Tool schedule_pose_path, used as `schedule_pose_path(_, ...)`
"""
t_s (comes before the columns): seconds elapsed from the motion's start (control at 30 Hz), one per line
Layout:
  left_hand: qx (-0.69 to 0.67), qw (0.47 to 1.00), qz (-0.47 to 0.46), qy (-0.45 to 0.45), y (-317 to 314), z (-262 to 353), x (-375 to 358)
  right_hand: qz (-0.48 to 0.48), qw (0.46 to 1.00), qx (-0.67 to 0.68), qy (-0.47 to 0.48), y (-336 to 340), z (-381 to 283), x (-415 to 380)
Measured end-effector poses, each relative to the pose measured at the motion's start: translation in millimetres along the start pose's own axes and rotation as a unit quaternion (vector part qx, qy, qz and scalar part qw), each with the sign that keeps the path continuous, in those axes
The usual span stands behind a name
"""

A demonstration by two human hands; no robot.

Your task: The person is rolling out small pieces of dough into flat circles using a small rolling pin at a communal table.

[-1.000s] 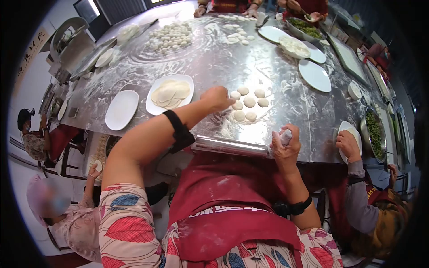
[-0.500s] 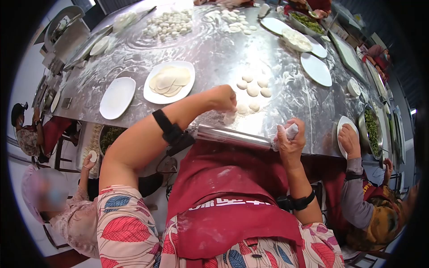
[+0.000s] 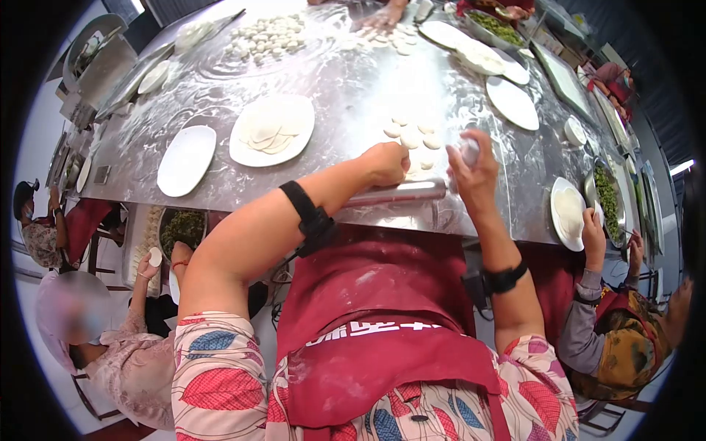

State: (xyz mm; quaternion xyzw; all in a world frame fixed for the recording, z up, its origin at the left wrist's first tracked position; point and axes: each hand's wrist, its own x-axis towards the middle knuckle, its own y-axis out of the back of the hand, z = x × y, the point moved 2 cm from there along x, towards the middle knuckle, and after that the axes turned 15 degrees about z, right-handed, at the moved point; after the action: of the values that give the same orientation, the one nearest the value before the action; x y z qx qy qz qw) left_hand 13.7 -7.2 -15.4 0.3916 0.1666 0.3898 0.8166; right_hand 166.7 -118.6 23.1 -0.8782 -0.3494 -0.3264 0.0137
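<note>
My right hand [image 3: 474, 167] is closed round the white handle of a metal rolling pin [image 3: 401, 194], whose shiny roller lies across the floured steel table near its front edge. Just behind the roller, my left hand [image 3: 388, 163] is closed with fingers curled down; whatever is under the fingertips is hidden. Beyond and beside that hand sit several small flattened dough pieces [image 3: 409, 140]. To the left, a white plate [image 3: 305, 121] bears a stack of thin round dough wrappers [image 3: 271, 137].
A bare white plate [image 3: 187, 162] lies further left. Many dough pieces [image 3: 266, 38] cover the far left, and a co-worker's hand [image 3: 382, 22] touches others at the far side. Co-workers sit on both sides, with bowls of green filling [image 3: 182, 228] and a wrapper plate [image 3: 559, 220] nearby.
The rolling pin has moved from the table's edge further onto it. My left hand has shifted right towards the dough pieces, and my right hand has risen. A co-worker's hand has appeared opposite.
</note>
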Motion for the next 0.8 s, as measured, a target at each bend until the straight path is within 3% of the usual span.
schedule_pose_path(0.07, -0.03, 0.999, -0.02, 0.035, -2, 1, 6, -0.017, 0.999, 0.015, -0.049, -12, 22, 3)
schedule_pose_path(0.13, -0.009, 1.0, -0.027, -0.005, 6, 6, 1, 0.002, 0.999, 0.005, -0.045, -1, 20, -8)
schedule_pose_path(0.27, -0.017, 1.0, -0.014, 0.003, 8, -6, -6, 0.023, 0.999, 0.025, -0.023, 19, 22, -37)
schedule_pose_path(0.33, -0.004, 0.999, -0.045, -0.009, 7, 2, -13, 0.027, 1.0, -0.016, 0.004, 7, 30, -22)
schedule_pose_path(0.37, 0.02, 1.0, -0.016, -0.017, 7, 8, -11, 0.031, 0.999, -0.018, 0.015, -3, 25, -9)
schedule_pose_path(0.47, 0.002, 1.0, -0.012, -0.01, -1, 9, 3, -0.004, 0.999, -0.016, -0.047, -18, 34, 6)
schedule_pose_path(0.5, -0.022, 0.998, -0.061, 0.0, 3, 12, 1, 0.006, 0.999, -0.024, -0.022, -12, 34, 1)
schedule_pose_path(0.57, -0.023, 0.998, -0.032, -0.041, 2, 4, -5, 0.018, 0.999, -0.037, 0.035, 11, 29, -21)
schedule_pose_path(0.6, -0.021, 0.998, -0.015, -0.06, 4, 0, -7, 0.017, 1.0, 0.005, -0.012, 20, 22, -35)
schedule_pose_path(0.63, -0.078, 0.993, -0.069, 0.047, 7, 0, -12, 0.02, 0.999, 0.018, -0.02, 20, 20, -37)
schedule_pose_path(0.8, -0.022, 1.0, 0.0, -0.012, -2, 5, -4, 0.018, 0.998, -0.059, -0.013, -16, 38, 2)
